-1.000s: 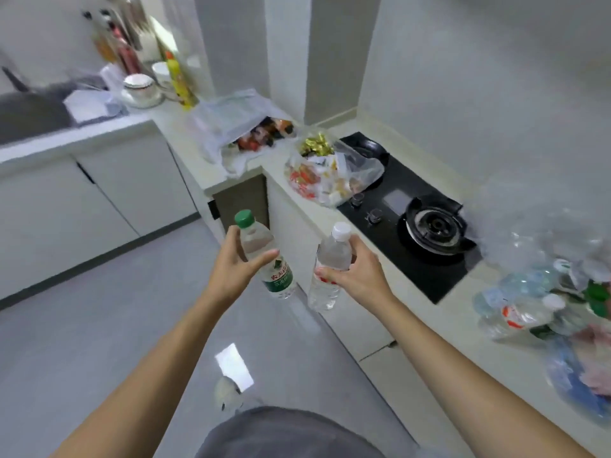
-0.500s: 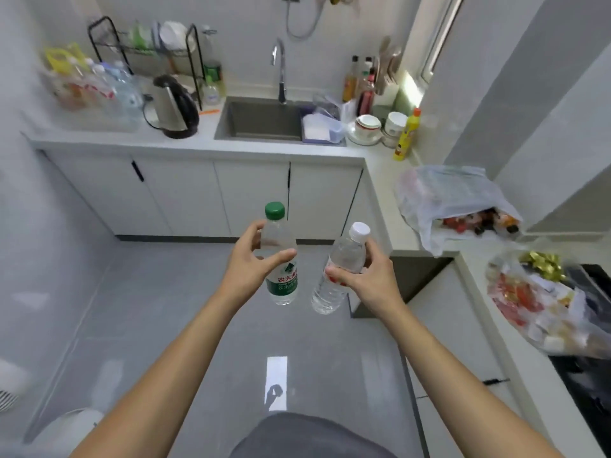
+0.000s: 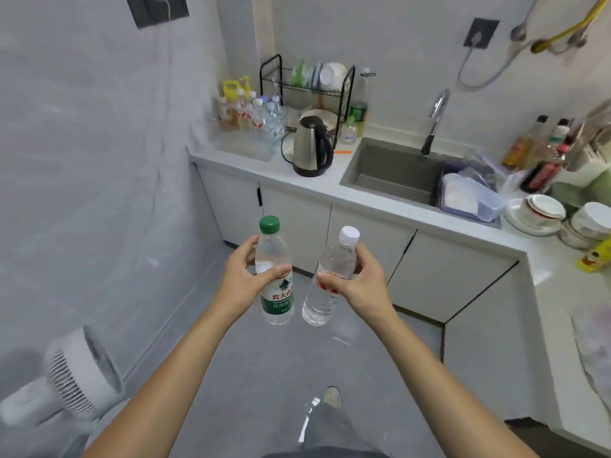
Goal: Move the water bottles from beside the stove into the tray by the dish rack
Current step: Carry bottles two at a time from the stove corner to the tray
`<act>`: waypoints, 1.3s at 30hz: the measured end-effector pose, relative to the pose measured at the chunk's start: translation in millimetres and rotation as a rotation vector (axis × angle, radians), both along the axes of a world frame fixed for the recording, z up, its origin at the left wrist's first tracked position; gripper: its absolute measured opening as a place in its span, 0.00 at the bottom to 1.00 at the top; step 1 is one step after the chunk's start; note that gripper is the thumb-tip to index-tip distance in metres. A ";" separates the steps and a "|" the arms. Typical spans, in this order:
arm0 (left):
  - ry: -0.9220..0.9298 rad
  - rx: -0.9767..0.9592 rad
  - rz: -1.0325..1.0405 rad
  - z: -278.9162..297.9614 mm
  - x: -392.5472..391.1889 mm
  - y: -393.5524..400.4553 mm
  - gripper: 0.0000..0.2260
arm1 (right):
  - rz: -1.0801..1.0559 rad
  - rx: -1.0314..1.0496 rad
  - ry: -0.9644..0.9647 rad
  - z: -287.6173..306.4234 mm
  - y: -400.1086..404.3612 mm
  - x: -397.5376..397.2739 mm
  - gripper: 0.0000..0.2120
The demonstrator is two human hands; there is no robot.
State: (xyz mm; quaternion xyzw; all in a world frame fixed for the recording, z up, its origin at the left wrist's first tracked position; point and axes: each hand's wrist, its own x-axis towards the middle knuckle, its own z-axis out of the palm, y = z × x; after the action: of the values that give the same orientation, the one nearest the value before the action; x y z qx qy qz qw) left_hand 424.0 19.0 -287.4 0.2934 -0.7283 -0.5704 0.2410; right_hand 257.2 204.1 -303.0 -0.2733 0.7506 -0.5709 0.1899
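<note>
Carry step. Left hand [image 3: 243, 282] grips green-capped bottle [image 3: 275, 279]; right hand [image 3: 358, 285] grips white-capped bottle [image 3: 327, 282]. Next: cross to tray [image 3: 244, 145] beside dish rack [image 3: 307, 90], set both upright.

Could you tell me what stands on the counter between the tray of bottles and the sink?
In the head view, a steel kettle stands between the tray and the sink, in front of the dish rack.

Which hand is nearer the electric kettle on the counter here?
Roughly level, the left marginally nearer. The left hand, holding the green-capped bottle, is below and left of the kettle; the right hand, holding the white-capped bottle, is below and right.
</note>
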 end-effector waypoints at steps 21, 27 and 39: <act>-0.001 0.045 0.303 -1.9 -179.3 -377.3 0.28 | 0.355 0.103 0.135 18.6 -434.2 -225.4 0.26; -0.011 0.014 0.219 11.3 -234.4 -512.7 0.25 | 0.270 0.134 0.133 33.7 -548.4 -275.7 0.30; -0.068 -0.092 0.153 18.1 -373.6 -695.9 0.29 | 0.144 0.127 0.190 26.2 -723.9 -390.9 0.33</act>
State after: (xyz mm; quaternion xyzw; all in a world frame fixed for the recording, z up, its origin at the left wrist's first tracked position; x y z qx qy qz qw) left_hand 50.4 -676.9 -269.3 0.3562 -0.7369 -0.5059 0.2722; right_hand -133.8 -519.8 -276.8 -0.3666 0.7783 -0.4786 0.1752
